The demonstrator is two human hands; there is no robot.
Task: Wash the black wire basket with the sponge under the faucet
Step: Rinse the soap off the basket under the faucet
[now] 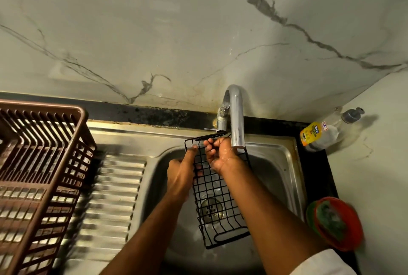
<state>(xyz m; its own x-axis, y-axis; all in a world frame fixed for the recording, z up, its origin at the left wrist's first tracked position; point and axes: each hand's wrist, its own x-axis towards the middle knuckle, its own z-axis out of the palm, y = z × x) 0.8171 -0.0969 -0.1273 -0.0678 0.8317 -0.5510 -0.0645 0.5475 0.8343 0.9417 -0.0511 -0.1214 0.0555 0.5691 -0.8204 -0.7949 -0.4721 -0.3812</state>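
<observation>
Head view: the black wire basket (pixel 217 197) hangs upright over the sink (pixel 278 164), its top just under the faucet (pixel 236 117). The left hand (pixel 180 173) grips its left edge, fingers curled round the wires. The right hand (pixel 220 155), wet, clasps the top wires. A brown dish rack (pixel 39 164) stands left; a soap bottle (pixel 320 131) stands right.

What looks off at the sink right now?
No sponge is in either hand: both the left hand and right hand grip the black wire basket bare. A green scrubber sits unused in the red dish, right of the sink.
</observation>
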